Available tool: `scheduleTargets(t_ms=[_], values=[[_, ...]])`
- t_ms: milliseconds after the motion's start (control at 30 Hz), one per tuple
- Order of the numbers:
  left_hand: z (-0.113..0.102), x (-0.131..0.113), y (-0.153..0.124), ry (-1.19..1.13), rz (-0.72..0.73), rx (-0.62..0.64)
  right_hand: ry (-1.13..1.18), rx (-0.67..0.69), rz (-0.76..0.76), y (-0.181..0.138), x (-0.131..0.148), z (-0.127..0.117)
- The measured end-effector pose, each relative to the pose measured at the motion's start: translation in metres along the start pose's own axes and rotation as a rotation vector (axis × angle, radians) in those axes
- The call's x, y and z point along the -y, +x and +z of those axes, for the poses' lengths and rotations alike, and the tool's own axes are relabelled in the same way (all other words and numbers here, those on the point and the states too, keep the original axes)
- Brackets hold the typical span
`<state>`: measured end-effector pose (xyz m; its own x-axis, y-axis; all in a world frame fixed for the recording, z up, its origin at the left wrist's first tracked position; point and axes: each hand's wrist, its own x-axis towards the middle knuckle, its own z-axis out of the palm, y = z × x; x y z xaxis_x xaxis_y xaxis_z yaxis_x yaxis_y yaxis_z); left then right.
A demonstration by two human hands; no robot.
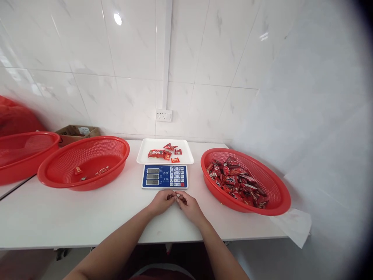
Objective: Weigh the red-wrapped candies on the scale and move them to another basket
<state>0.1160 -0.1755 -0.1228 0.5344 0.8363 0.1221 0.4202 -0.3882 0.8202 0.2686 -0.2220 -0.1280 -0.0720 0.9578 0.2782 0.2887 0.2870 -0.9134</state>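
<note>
My left hand (162,201) and my right hand (187,204) meet at the fingertips over the table, just in front of the scale's keypad. Both have curled, closed fingers; whether something small is pinched between them I cannot make out. Beyond them stands a blue-and-white digital scale (164,176). On its white weighing tray (142,157) lie a larger red packet (155,153) and several small red wrapped pieces (175,160). To the right, a red plastic basket (278,194) holds a heap of red snack packets (233,181).
At the left, another red basket (52,171) has a few small packets in it. Farther left are one more red basket (26,155), a cardboard box (77,132) and a red bag (17,116). A wall socket (164,115) is behind the scale. White sheeting (309,155) hangs at the right.
</note>
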Motion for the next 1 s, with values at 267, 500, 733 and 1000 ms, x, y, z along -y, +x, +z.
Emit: scheduleTargets(t_ms=[267,500,733,1000], values=[[0.0,0.004,0.002,-0.061,-0.018,0.022,0.006,-0.004,0.063,0.0,0.003,-0.001],[0.0,0.012,0.006,-0.14,-0.032,0.072,0.031,0.013,0.127,0.006,-0.006,0.0],[0.001,0.013,0.008,-0.184,-0.027,0.084,0.052,0.01,0.15,0.006,-0.004,0.001],[0.0,0.009,0.007,-0.193,-0.03,0.088,0.066,-0.017,0.147,0.005,-0.002,0.002]])
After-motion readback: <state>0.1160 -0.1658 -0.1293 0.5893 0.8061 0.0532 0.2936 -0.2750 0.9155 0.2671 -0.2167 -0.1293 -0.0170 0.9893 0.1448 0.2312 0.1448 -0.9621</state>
